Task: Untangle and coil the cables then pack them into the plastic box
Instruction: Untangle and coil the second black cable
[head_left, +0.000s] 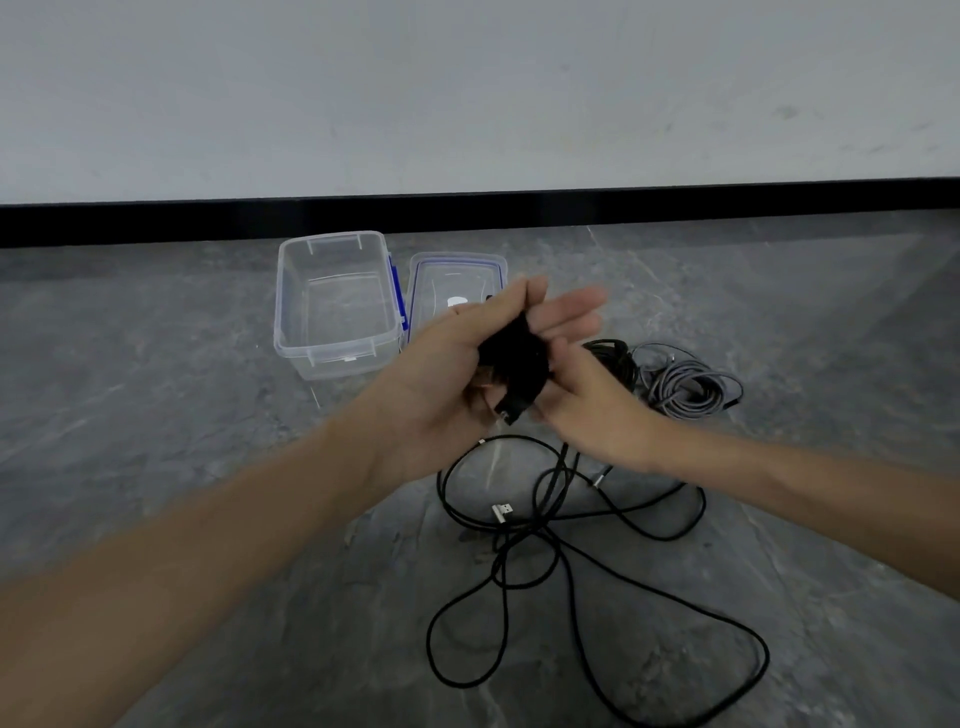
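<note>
My left hand (447, 364) grips a tight black cable bundle (514, 364) above the floor. My right hand (587, 384) is pressed against the bundle's right side with its fingers stretched out flat. From the bundle the black cable (571, 566) trails down onto the floor in loose, crossing loops, with a silver USB plug (503, 512) lying among them. Beyond my hands, the clear plastic box (332, 358) stands with nothing in it. Its lid (488, 262) lies flat to its right, partly hidden by my hands.
A coiled grey cable (685, 387) lies on the floor to the right of my hands, and a black coil (615, 356) sits just left of it. The floor is grey stone. A white wall with a black skirting strip (208, 221) runs behind the box.
</note>
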